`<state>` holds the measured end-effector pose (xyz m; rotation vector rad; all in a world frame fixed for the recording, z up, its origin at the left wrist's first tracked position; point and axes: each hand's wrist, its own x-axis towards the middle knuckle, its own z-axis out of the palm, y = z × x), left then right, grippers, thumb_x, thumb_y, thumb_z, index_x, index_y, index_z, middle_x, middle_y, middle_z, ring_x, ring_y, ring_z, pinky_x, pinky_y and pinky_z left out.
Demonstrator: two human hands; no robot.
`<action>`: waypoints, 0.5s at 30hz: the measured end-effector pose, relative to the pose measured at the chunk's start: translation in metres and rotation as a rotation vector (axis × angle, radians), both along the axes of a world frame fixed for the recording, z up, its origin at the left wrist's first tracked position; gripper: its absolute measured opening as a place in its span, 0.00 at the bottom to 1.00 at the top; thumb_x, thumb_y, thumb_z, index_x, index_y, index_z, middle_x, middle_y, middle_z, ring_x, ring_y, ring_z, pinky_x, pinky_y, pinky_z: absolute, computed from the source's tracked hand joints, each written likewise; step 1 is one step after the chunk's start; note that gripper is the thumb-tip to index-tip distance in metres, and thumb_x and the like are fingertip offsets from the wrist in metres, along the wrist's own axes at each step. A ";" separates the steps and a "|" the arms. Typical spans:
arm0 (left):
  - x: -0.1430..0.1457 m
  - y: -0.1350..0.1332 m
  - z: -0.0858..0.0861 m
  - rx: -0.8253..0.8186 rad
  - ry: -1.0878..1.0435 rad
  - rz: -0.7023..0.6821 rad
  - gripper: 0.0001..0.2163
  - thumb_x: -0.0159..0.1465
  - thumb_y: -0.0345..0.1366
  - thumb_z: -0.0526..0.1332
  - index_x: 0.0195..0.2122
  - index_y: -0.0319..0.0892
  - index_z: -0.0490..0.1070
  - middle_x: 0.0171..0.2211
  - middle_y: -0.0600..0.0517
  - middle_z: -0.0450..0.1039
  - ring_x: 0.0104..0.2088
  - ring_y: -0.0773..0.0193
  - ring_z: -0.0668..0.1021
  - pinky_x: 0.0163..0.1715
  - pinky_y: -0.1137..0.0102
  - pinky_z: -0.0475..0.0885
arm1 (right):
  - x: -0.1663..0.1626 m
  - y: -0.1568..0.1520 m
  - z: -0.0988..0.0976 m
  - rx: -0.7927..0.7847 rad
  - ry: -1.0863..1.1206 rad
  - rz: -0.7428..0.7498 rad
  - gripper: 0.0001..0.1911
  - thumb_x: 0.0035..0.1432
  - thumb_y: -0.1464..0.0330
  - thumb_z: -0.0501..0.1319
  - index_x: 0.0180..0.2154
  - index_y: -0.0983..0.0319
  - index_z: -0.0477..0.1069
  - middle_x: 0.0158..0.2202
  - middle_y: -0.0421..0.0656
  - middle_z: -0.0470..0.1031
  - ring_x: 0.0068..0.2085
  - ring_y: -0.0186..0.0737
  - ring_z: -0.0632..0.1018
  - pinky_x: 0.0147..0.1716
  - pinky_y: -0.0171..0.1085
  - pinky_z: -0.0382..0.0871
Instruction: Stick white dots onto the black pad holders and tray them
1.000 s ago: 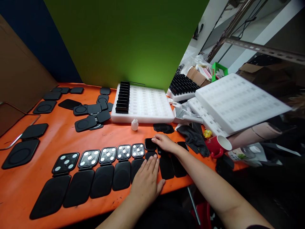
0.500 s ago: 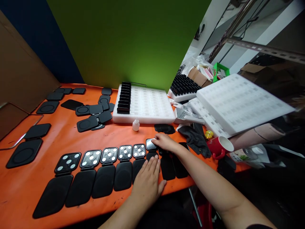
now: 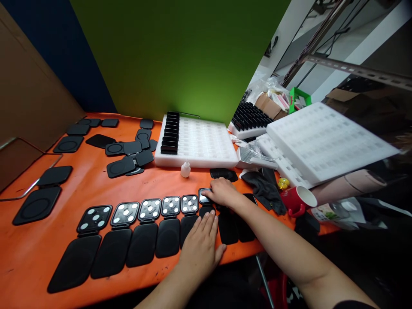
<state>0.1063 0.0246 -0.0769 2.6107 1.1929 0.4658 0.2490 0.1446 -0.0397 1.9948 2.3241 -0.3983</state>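
Observation:
A row of black hinged pad units (image 3: 141, 227) lies along the near edge of the orange table (image 3: 83, 189); several show square plates with white dots (image 3: 149, 209). My left hand (image 3: 201, 244) lies flat, fingers stretched out, on the lower flaps near the row's right end. My right hand (image 3: 223, 194) rests just behind it, fingertips curled down onto the small black square plate (image 3: 204, 195) next to the last dotted plate. More black units (image 3: 236, 225) lie under my right forearm.
A white foam tray (image 3: 206, 143) with a column of black parts stands at the back, a small white bottle (image 3: 185, 169) before it. Loose black pads (image 3: 128, 156) lie left. Stacked foam trays (image 3: 322, 141), a dark cloth (image 3: 264, 189) and a red mug (image 3: 298, 199) sit right.
Both hands stay almost in place; my right fingertips have shifted slightly over the small black plate. The view has moved a little.

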 end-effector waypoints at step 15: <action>0.000 0.001 0.002 0.034 -0.001 -0.003 0.27 0.60 0.48 0.49 0.56 0.34 0.59 0.58 0.43 0.58 0.56 0.53 0.63 0.54 0.60 0.58 | 0.025 -0.055 0.006 0.014 0.139 0.421 0.24 0.55 0.75 0.48 0.55 0.62 0.60 0.58 0.45 0.59 0.59 0.39 0.58 0.57 0.45 0.47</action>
